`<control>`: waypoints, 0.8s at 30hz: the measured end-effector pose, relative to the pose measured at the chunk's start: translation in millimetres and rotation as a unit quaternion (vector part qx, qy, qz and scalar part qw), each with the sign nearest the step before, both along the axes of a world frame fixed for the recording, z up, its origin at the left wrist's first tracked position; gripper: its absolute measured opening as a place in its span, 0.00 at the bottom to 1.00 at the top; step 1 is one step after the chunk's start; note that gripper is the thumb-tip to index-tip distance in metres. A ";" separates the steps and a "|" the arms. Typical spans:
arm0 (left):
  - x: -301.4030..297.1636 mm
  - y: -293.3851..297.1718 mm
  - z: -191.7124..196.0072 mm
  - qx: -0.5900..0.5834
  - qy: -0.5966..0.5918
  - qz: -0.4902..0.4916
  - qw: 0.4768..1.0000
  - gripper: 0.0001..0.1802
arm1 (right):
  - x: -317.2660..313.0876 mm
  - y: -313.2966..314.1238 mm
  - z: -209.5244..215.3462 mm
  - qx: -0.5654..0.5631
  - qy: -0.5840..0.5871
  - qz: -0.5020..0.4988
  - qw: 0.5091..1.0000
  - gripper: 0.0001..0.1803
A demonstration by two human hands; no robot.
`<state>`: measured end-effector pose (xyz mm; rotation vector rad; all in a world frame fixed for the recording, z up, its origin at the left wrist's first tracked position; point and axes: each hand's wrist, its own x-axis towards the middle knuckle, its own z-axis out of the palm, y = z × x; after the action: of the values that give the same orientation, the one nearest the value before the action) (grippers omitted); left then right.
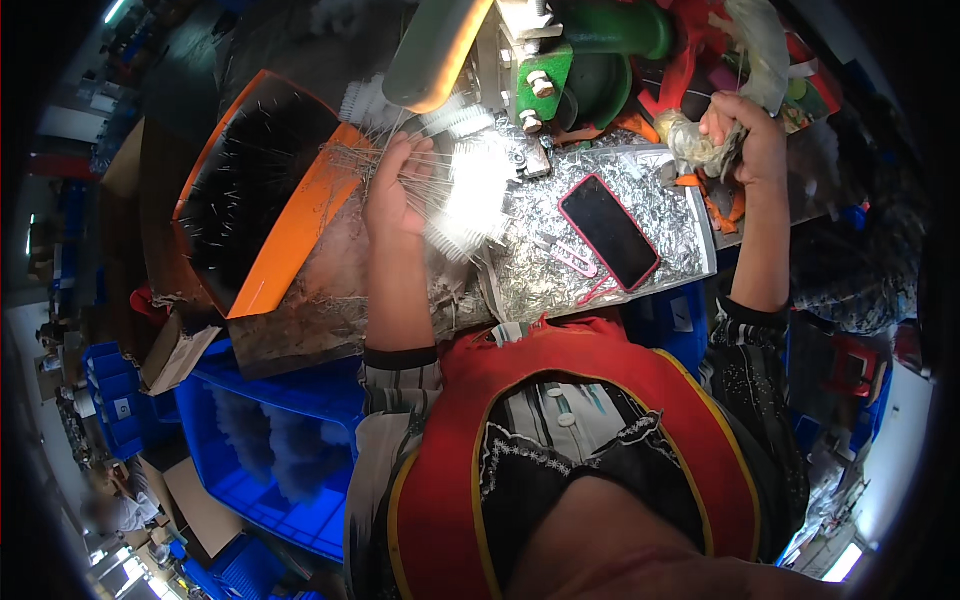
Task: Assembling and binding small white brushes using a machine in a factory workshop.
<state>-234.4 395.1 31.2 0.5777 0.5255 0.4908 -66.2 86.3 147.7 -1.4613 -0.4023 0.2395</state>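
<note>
My left hand (pixel 392 195) is closed around a bundle of thin metal wires (pixel 350 156), whose ends fan out on both sides of the fingers. Beside it, white bristle strips or brushes (pixel 468 122) lie under a bright lamp (pixel 437 55); glare washes out part of them. My right hand (pixel 755 138) grips a cloth-wrapped handle (pixel 690 146) at the right of a green machine (pixel 543 85). Between the hands, the machine's small metal clamp-like end (pixel 528 158) sits above the foil-like silver work surface (pixel 520 285).
An orange-sided box (pixel 275 255) with a dark inside and thin wires stands at the left. On the silver surface lie a red-cased phone (pixel 610 232) and a pink cutter knife (pixel 572 257). A blue bin (pixel 275 510) with grey fluffy brushes (pixel 290 450) is below left.
</note>
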 end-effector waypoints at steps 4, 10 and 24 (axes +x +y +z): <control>0.1 0.7 -2.0 0.000 -0.001 0.010 1.000 0.17 | 3.6 2.3 15.7 -0.031 0.029 0.001 0.999 0.18; 3.3 -3.9 0.2 0.015 -0.002 0.002 1.000 0.18 | 0.6 15.7 -71.6 0.125 -0.225 -0.039 0.966 0.09; -31.7 2.9 16.1 0.056 0.060 -0.118 0.990 0.14 | 4.9 14.3 -79.3 0.117 -0.201 0.002 0.973 0.08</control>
<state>-266.1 398.1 47.3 0.7698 0.5376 0.2632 -61.3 100.6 68.4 -1.2725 -0.7364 -0.1035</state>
